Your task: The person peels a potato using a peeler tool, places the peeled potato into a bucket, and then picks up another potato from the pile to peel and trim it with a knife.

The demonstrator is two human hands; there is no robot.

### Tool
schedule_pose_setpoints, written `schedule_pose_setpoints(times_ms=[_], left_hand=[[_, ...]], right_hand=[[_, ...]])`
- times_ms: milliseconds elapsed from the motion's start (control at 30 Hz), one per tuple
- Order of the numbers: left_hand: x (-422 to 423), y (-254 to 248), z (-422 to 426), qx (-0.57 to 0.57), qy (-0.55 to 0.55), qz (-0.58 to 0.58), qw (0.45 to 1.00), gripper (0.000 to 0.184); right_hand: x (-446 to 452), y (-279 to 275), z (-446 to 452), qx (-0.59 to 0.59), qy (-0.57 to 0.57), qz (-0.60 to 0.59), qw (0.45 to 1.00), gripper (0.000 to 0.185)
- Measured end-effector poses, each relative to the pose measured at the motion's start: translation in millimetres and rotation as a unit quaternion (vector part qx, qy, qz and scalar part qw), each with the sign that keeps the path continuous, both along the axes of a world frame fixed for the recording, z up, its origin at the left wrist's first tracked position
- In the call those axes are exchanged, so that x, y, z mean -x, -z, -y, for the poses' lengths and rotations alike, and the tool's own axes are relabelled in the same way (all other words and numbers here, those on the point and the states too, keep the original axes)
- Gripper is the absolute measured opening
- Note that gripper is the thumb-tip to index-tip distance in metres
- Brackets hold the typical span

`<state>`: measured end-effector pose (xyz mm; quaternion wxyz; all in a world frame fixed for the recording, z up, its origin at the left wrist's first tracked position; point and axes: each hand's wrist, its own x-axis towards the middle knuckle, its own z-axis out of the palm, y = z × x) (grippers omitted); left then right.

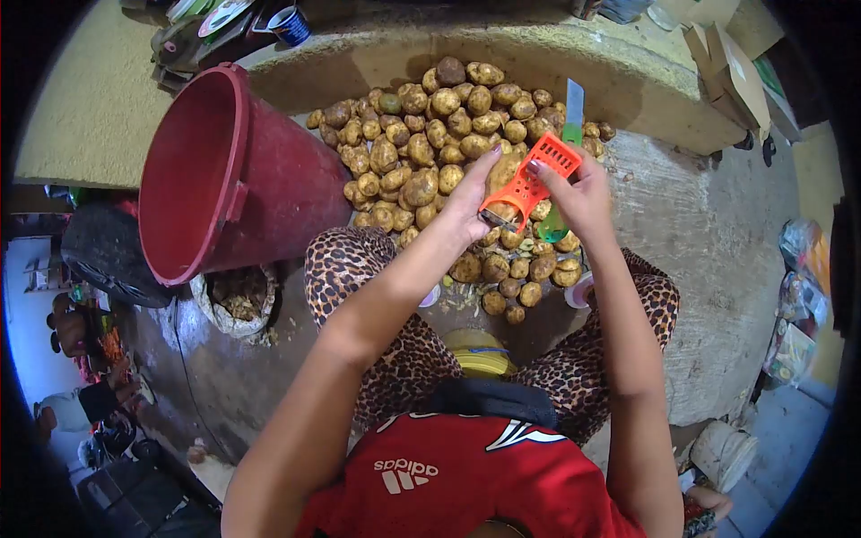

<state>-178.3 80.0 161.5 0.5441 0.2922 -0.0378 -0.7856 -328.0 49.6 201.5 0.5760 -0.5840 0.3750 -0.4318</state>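
Observation:
In the head view, my left hand (468,199) is closed around a brown potato (504,170), partly hidden behind an orange peeler (538,175). My right hand (585,193) grips this peeler, thumb on its slotted, perforated body. The peeler's metal blade end points down toward my left palm, over the potato. A green-handled knife (575,103) shows its blade above my right hand. Green plastic also appears below the peeler; whether my right hand holds the knife too is unclear. Beneath both hands spreads a big heap of potatoes (420,186) on the floor.
A large red bucket (238,193) leans at the left of the heap. Beside it sits a white sack (235,309) with brown scraps. Between my legs is something yellow (484,360). A low ledge (359,54) runs behind; plastic bags (798,287) lie at right.

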Motion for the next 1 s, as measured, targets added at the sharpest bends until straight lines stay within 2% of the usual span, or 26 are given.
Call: schedule_pose_setpoints(times_ms=[200,267,367,433,533,667,767,933,1000], left_hand=[[2.6,5.9,3.1,0.034,-0.059,0.183,0.981,0.021],[3.0,4.0,5.5,0.041,-0.046,0.189,0.980,0.021],[0.4,-3.0,2.2,0.040,-0.020,0.199,0.979,0.021],[-0.6,-3.4,-1.0,0.029,-0.005,0.230,0.973,0.022],[-4.9,4.1,3.5,-0.026,-0.017,0.137,0.990,0.025],[-7.7,-5.6,2.8,0.002,-0.003,0.055,0.998,0.033],[-5.6,-11.4,1.0,-0.030,-0.014,0.057,0.998,0.038],[-6.3,-12.2,-0.2,-0.029,-0.016,-0.015,0.999,0.036],[-6.2,-11.5,1.7,-0.012,-0.023,0.019,0.999,0.036]], right_hand=[[3.9,-0.6,6.0,0.021,0.021,-0.038,0.999,0.025],[11.6,2.9,20.2,0.015,0.038,-0.024,0.999,0.026],[43.8,13.6,62.2,0.092,0.190,-0.063,0.975,0.025],[56.4,8.8,76.7,0.063,0.236,0.020,0.970,0.022],[45.7,1.5,60.1,0.045,0.213,0.032,0.975,0.020],[17.3,-6.8,28.1,-0.032,0.127,0.085,0.988,0.023],[3.9,-2.1,8.6,-0.003,0.038,0.016,0.999,0.023],[-4.1,2.5,3.6,0.034,0.031,0.005,0.999,0.021],[-3.2,2.9,5.7,0.054,0.038,-0.010,0.998,0.021]])
